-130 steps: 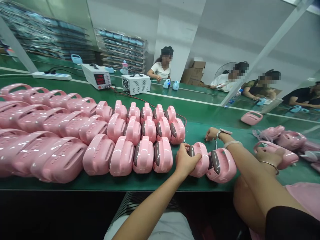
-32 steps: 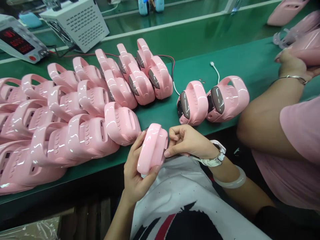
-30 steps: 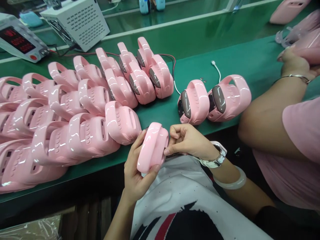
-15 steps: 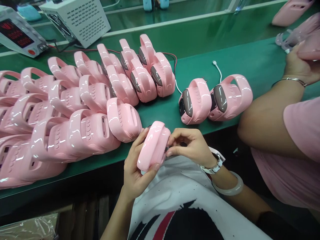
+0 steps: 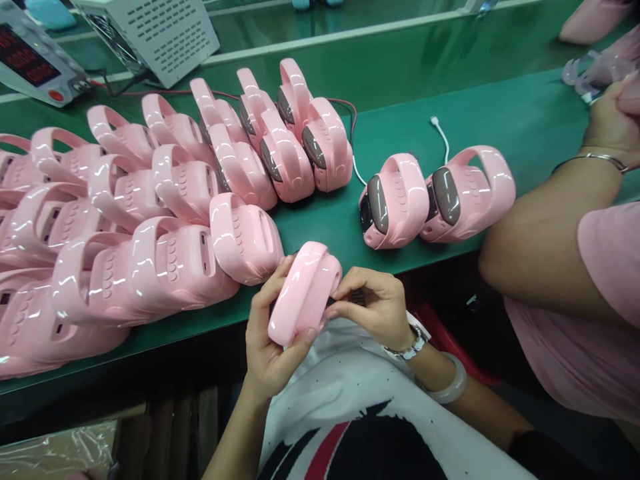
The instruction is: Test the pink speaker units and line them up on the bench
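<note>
My left hand [image 5: 274,333] is wrapped round a glossy pink device [image 5: 320,290] with a broad loop handle, held tilted over my lap at the bench edge. My right hand [image 5: 377,307] pinches at the device's right-hand end, thumb and forefinger together. Something small and dark shows by those fingertips, too hidden to name. Just left of the held device, a similar pink device [image 5: 250,240] lies on the green bench. Two more stand to the right, one pink device with a dark window [image 5: 400,200] and a second pink device [image 5: 465,193] beside it.
Several rows of pink devices [image 5: 185,260] fill the bench's left side. Behind them are a power supply with red digits [image 5: 35,60] and a vented grey box [image 5: 160,40]. A white cable [image 5: 441,137] lies behind the right pair. At right, a co-worker's arm [image 5: 550,213] reaches over the bench.
The view has shifted slightly. My right hand has dropped a little at the device's end, still pinching there. My left hand keeps its hold on the pink device.
</note>
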Motion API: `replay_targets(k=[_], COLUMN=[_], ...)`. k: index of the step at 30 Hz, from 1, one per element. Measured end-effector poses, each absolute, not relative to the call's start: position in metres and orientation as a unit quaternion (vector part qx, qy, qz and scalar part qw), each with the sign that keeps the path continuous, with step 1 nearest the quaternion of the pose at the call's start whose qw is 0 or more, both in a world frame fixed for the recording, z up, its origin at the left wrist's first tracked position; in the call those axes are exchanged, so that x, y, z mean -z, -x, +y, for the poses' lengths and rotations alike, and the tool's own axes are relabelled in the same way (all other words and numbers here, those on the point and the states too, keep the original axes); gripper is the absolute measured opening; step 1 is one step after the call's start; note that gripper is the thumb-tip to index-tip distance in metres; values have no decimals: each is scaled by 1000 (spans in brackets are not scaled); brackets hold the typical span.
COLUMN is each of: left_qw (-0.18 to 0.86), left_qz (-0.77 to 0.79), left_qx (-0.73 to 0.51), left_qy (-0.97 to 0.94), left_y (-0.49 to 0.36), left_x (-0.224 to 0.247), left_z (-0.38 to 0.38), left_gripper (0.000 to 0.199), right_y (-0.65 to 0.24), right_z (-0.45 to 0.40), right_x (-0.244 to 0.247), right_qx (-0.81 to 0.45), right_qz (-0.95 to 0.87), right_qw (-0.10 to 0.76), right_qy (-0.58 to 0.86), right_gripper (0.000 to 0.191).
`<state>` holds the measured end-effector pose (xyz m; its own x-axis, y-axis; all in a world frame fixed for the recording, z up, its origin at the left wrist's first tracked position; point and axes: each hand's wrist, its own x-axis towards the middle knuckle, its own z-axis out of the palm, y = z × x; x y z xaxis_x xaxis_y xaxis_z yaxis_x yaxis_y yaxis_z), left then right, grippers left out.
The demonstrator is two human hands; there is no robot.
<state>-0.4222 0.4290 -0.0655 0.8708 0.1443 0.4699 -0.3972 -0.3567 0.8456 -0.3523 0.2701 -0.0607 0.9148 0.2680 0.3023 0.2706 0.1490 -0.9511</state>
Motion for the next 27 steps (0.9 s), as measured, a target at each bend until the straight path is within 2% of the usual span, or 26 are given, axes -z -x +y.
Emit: replay_targets(k=[3,10,18,24,27], left_qw=[575,549,549,563,557], left_qz=[-92,-135,-122,-129,-129], left_qx=[-246,-242,-259,-297,-321], left_qy=[-775,-789,-785,-760,-755], left_y=[421,419,419,416,413], left_x=[68,64,70,73,73], left_z=[430,429,427,423,420], left_gripper=[52,45,46,44,45], right_y=[351,341,349,347,348], right_z=[272,264,268,261,260], right_x=[62,68,70,75,73], right_qx=[-1,7,-54,-135,-149], right_qz=[-197,-288,-197,-228,-218], right_qw=[737,736,753,781,785], right_qy=[647,613,626,566,561], right_gripper=[23,14,28,7,5])
